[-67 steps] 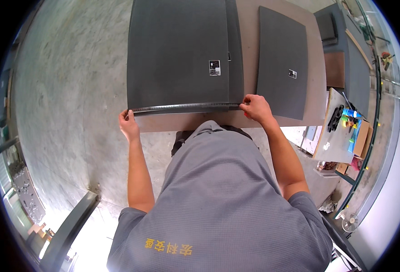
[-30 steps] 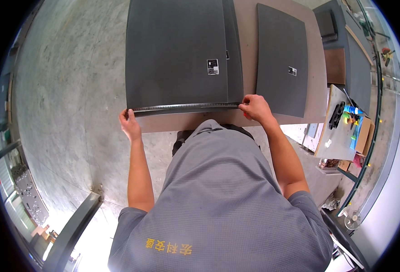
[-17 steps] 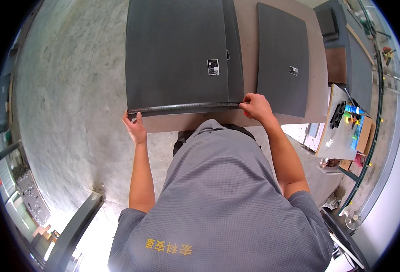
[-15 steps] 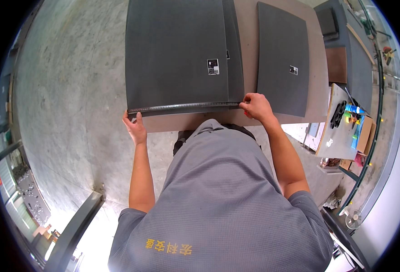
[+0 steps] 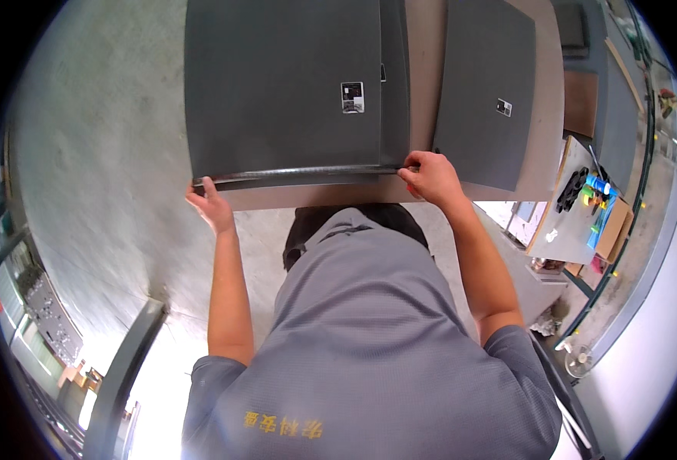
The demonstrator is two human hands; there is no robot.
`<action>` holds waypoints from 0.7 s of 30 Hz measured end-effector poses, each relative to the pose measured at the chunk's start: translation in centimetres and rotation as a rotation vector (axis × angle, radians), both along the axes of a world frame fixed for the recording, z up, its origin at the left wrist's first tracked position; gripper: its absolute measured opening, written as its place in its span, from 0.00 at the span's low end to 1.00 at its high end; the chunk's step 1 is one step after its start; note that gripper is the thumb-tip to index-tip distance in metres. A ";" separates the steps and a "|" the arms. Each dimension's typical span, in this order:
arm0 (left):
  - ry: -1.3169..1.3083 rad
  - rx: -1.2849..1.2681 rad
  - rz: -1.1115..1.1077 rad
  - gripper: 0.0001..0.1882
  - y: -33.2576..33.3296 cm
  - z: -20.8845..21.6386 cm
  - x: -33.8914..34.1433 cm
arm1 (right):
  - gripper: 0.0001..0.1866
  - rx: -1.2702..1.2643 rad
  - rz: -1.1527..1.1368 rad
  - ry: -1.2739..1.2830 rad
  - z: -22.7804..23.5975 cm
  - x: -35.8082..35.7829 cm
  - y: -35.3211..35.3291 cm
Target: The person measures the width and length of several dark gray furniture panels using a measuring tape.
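Grey shirt: nearest thing in view, the person's own shirt [image 5: 369, 345] below both hands, forearms reaching up from it.
Left hand: left hand [image 5: 212, 205] curled under the near left corner of the dark panel [image 5: 284, 84], fingers closed on the edge.
Right hand: right hand [image 5: 428, 175] pinching the near right corner of that panel's edge strip.
Panel position: lying flat on the counter [image 5: 423, 69], its near edge right at the counter's lip, between the hands.
Risk, slip: the grip is only at two corners; I judge an uneven pull could tilt it off the lip.
Risk, neighbour: second dark panel [image 5: 488, 92] lies just beyond the right hand; sliding sideways could scrape it.
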State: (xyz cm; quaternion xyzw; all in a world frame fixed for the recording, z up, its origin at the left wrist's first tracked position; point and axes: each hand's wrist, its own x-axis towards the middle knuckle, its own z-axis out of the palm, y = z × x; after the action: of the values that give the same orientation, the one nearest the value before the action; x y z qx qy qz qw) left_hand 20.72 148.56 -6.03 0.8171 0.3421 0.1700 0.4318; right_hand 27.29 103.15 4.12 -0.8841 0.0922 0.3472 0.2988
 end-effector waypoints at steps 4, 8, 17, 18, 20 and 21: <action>-0.024 0.186 0.034 0.28 -1.8 -0.9 -0.1 | 0.14 0.123 0.023 0.218 0.9 2.4 1.4; -0.161 0.086 0.118 0.28 -3.4 -0.8 0.9 | 0.15 0.175 0.217 0.201 -0.3 4.5 3.3; -0.228 -0.031 0.218 0.25 -3.2 -1.6 1.7 | 0.12 0.188 0.252 0.232 -1.3 6.1 4.0; -0.249 -0.064 0.225 0.25 -3.4 -1.5 1.8 | 0.12 0.199 0.257 0.233 -1.5 6.1 4.0; -0.252 -0.093 0.239 0.24 -3.2 -1.8 1.6 | 0.12 0.215 0.271 0.209 -1.7 6.2 4.0; -0.254 -0.107 0.244 0.24 -3.1 -2.0 1.4 | 0.12 0.208 0.270 0.219 -1.8 6.2 4.1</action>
State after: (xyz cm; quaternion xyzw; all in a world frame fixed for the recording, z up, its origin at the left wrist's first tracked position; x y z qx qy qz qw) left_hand 22.14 145.50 -8.04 0.7173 0.3901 0.3047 0.4904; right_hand 33.46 107.21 2.36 -0.8098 -0.0318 0.4858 0.3274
